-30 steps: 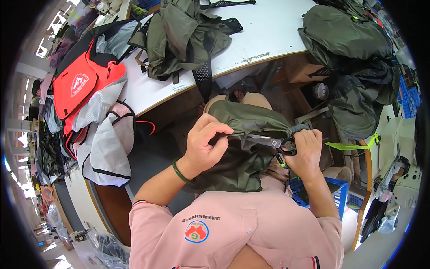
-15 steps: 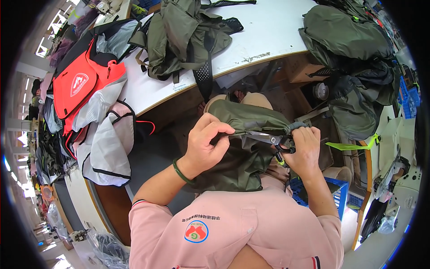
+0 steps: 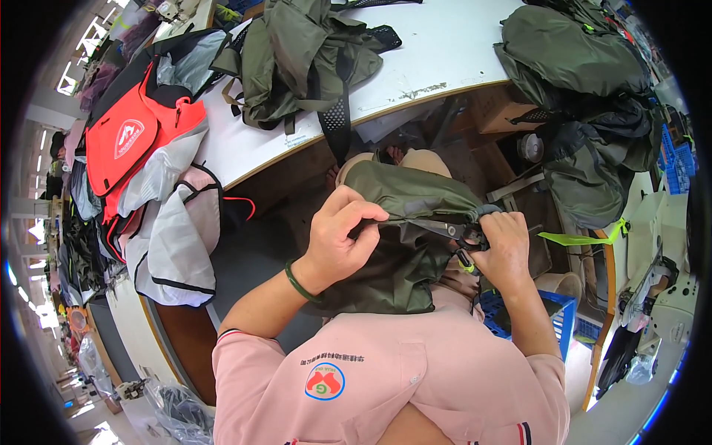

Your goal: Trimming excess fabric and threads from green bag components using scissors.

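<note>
An olive-green bag (image 3: 386, 278) of thin fabric lies across my lap. My left hand (image 3: 343, 236) pinches its edge between thumb and fingertips, and a green bangle (image 3: 295, 283) circles that wrist. My right hand (image 3: 505, 248) is wrapped round the black handles of a pair of scissors (image 3: 445, 229). Their blades point left along the fabric edge, toward the left fingertips. A small yellow-and-black piece (image 3: 465, 261) hangs just below the scissor handles.
A white table (image 3: 437, 44) beyond my knees bears another olive bag (image 3: 311, 67). More olive bags (image 3: 571, 55) are piled at the right. Red-and-grey bags (image 3: 141, 137) hang over the left edge. A blue crate (image 3: 556, 319) stands beside my right arm, near a sewing machine (image 3: 671, 311).
The scissor blades have come closer together and turned slightly along the fabric edge. Both hands stay almost where they were.
</note>
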The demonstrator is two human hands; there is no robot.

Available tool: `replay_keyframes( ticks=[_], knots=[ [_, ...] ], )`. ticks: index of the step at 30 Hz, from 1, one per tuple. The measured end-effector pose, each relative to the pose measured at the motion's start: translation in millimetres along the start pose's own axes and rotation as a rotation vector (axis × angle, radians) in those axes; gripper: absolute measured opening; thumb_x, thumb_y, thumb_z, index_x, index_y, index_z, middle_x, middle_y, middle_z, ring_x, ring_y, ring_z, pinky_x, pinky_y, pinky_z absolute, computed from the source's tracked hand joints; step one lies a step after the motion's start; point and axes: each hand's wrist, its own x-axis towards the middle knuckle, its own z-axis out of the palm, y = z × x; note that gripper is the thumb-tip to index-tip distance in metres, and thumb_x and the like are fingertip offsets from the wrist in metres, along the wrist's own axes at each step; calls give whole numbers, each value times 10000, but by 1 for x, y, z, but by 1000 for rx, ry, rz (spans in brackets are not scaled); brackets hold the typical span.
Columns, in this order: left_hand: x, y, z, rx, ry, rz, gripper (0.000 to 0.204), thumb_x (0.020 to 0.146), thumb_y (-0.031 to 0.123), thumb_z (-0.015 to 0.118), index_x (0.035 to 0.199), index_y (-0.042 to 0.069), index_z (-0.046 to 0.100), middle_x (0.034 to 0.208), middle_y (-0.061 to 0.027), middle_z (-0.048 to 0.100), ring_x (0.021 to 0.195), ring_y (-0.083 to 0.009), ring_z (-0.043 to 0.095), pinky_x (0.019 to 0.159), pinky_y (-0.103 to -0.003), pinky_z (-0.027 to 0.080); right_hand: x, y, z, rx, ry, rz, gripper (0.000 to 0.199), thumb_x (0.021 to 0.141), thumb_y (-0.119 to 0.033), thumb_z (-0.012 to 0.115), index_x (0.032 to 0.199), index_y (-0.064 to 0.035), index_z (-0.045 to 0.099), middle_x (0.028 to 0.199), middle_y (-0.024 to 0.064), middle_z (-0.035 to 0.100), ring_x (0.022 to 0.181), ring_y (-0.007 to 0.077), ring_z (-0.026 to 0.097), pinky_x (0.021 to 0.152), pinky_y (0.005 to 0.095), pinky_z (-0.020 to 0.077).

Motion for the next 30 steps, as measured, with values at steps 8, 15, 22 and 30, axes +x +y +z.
replay_keyframes(
  ticks=[8,15,22,30],
  knots=[
    [2,-1,-4,-2,-20,-8,248,716,-99,608,901,47,687,831,-52,532,637,-117,482,561,-226,392,8,-6,-19,137,-14,156,412,618,-243,884,853,-64,597,784,82,600,780,290,585,719,377,425],
    [31,14,-9,-99,-223,-77,191,730,-56,612,898,30,646,828,-70,551,682,-193,541,603,-270,445,60,-34,-6,538,-73,-105,302,736,-40,811,954,-34,604,890,63,630,797,158,599,735,281,483],
    [33,-23,-29,-57,-332,-17,198,740,21,731,878,48,592,1004,-53,634,959,-208,568,863,-342,440,76,-25,-28,1255,-294,445,240,707,37,728,846,-58,556,825,47,640,767,93,579,675,237,458],
    [24,-41,-20,-762,-456,-455,225,850,70,734,1026,40,596,1066,-15,604,1025,-97,553,941,-284,434,66,-1,-25,1450,-332,667,284,691,3,743,906,-79,576,873,48,628,805,122,577,736,258,443]
  ],
)
